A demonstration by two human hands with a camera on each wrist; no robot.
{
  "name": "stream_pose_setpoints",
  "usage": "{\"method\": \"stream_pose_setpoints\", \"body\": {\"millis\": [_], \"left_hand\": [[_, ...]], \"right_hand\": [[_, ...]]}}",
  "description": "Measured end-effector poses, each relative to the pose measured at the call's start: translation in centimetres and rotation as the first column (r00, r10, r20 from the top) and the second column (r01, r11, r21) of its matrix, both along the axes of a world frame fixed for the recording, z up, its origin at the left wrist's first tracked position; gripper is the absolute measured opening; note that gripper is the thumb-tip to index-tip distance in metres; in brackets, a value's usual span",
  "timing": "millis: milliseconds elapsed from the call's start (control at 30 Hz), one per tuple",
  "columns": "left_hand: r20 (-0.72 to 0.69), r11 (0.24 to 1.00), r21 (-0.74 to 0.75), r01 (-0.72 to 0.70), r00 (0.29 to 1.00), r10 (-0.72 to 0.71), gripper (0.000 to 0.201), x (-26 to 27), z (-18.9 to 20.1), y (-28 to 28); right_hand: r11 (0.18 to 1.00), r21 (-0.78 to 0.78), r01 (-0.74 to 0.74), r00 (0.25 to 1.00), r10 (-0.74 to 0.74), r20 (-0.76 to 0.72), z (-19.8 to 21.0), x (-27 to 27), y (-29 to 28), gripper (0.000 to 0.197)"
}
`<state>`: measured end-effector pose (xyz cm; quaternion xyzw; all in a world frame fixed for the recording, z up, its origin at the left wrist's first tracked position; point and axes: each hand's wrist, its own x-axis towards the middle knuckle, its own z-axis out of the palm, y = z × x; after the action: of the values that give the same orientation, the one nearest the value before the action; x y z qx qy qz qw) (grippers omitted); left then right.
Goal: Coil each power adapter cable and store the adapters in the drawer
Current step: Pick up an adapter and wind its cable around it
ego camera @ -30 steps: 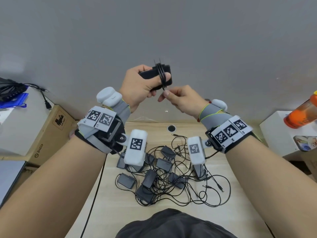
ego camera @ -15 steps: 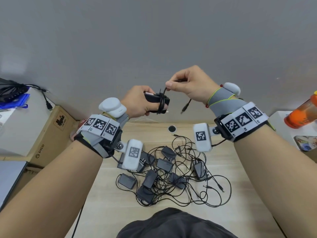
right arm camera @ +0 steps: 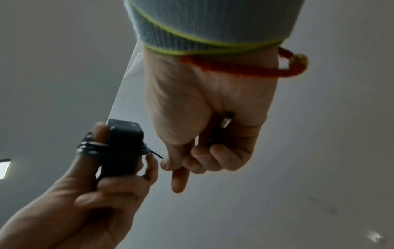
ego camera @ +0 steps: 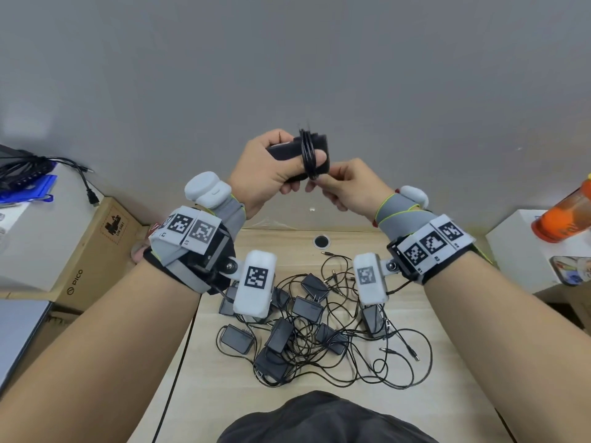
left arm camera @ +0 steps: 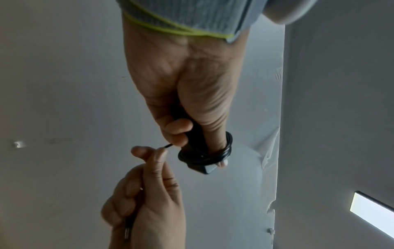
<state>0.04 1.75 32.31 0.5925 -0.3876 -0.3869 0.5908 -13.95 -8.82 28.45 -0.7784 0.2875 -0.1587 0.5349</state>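
Gripping a black rectangular power adapter [ego camera: 315, 143] in left hand [ego camera: 262, 174], thin black cable [ego camera: 308, 158] looped round it and the thumb; right hand [ego camera: 348, 187] pinches the cable's loose end.

Left hand [ego camera: 265, 167] and right hand [ego camera: 348, 187] raised side by side above the far edge of the table [ego camera: 224, 394], the right just beside and slightly below the left. Adapter [ego camera: 287, 151] in the left hand, its cable [ego camera: 308, 155] wound around both adapter and left thumb. Pile of adapters [ego camera: 307, 327] on the table below the wrists. Cardboard box [ego camera: 96, 247] left of the table; bottle [ego camera: 563, 215] lying on a stand at right.
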Motion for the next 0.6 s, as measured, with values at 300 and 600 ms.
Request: {"method": "stream_pose_setpoints", "body": {"millis": [300,600], "left_hand": [[0.049,0.961,0.073,-0.266,0.964,0.263,0.047,1.7,-1.4,-0.7],[0.005,0.983,0.156,-0.100,0.995,0.100,0.041,1.5,-2.1,-0.3]], "right_hand": [[0.982,-0.161,-0.098,0.989,0.078,-0.123,1.5,0.4,1.8,0.030],[0.995,0.103,-0.009,0.981,-0.011,0.192,2.9,0.2,1.3,0.009]]}}
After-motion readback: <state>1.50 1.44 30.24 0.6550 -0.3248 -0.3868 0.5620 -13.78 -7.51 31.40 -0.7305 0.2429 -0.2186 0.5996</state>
